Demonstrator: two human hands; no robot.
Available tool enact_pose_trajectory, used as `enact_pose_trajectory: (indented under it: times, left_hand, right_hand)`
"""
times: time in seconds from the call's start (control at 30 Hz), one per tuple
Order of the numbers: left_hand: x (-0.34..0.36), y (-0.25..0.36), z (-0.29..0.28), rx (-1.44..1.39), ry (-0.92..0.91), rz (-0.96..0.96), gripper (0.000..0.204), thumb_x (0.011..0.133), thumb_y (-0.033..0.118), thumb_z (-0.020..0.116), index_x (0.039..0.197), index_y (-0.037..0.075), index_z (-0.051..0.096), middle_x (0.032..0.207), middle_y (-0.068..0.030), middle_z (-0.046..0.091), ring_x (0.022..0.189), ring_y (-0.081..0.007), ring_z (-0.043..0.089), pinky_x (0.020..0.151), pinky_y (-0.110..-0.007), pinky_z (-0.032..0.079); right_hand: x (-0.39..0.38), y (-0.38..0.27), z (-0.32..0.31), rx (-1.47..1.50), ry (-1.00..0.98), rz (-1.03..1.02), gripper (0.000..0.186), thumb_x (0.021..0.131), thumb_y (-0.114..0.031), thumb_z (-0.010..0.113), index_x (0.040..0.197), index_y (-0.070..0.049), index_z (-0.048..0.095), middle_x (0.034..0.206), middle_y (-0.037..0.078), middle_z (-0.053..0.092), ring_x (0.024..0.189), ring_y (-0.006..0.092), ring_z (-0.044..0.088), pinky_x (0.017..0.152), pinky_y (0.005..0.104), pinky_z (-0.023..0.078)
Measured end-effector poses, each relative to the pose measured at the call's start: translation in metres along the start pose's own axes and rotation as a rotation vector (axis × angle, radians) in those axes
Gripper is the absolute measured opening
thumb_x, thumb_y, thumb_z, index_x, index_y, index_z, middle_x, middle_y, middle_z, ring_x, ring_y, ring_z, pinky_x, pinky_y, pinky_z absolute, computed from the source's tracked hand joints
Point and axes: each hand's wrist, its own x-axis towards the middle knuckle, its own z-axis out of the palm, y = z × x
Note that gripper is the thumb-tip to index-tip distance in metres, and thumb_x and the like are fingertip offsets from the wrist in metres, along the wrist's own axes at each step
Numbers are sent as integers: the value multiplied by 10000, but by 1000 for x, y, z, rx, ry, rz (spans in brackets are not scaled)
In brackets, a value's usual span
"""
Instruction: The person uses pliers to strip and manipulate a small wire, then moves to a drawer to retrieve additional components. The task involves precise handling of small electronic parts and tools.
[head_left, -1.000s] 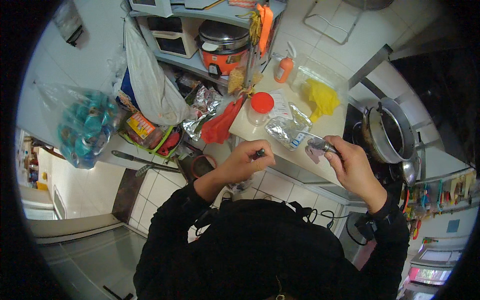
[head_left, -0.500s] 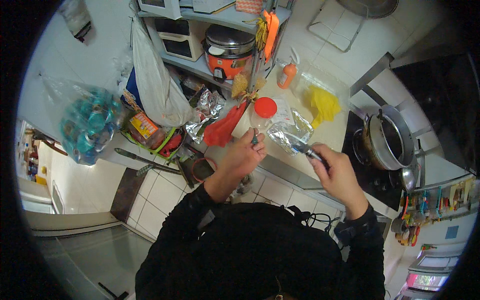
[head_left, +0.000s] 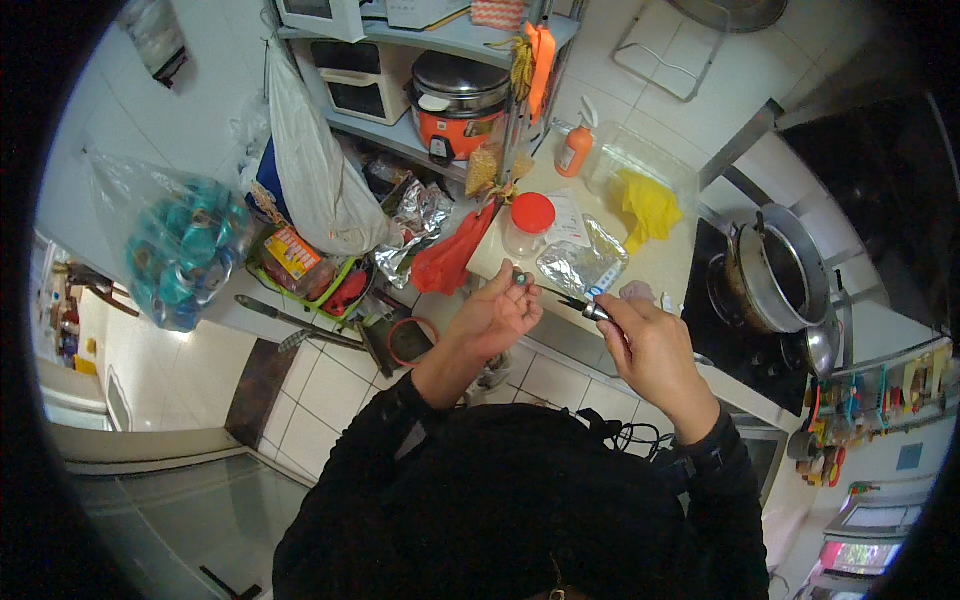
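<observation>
My left hand [head_left: 492, 318] is turned palm up, its fingertips closed on a small round dark-green piece [head_left: 519, 279] too small to name. In my right hand [head_left: 654, 352] is a black-handled tool with a metal collar [head_left: 594, 311]. Its thin dark tip looks forked and points left, toward my left hand, with a small gap between. Just beyond the hands, on the counter [head_left: 487, 262], stand a clear jar with a red lid [head_left: 532, 213] and, beside it, a shiny silver packet [head_left: 583, 258] lying flat.
An orange spray bottle [head_left: 575, 150] and a clear tray [head_left: 607, 165] with yellow plastic [head_left: 648, 205] are at the back. On the right, pots [head_left: 775, 270] sit on a black hob [head_left: 712, 335]. Left are a red bag [head_left: 445, 255] and a shelf with a rice cooker [head_left: 458, 105].
My right hand has moved a little left and down, and the tool's tip has swung leftward toward my left hand. My left hand has turned its palm further up.
</observation>
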Motion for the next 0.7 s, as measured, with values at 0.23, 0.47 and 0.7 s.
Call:
enact_pose_trajectory:
  times: [0.23, 0.47, 0.7]
  left_hand:
    - [-3, -3, 3, -23, -27, -43, 210, 979, 309, 620, 976, 99, 603, 911, -31, 589, 904, -182, 551, 822, -342, 456]
    - [-2, -6, -1, -62, -29, -36, 188, 972, 271, 636, 1022, 94, 598, 924, -37, 600, 886, -174, 559, 817, -328, 464]
    - [-7, -2, 1, -76, -4, 40, 183, 975, 263, 635, 1031, 92, 597, 972, -33, 610, 929, -169, 574, 829, -313, 472]
  right_hand:
    - [5, -4, 6, 259, 140, -13, 245, 880, -170, 672, 1096, -59, 634, 823, 155, 639, 733, 354, 649, 623, 454, 510]
    - [15, -8, 12, 33, 53, -63, 191, 887, -217, 671, 1025, -90, 636, 799, 136, 632, 715, 351, 651, 615, 453, 508]
    - [15, -10, 11, -140, 81, -48, 182, 877, -241, 682, 988, -100, 652, 754, 108, 617, 656, 319, 651, 543, 423, 513]
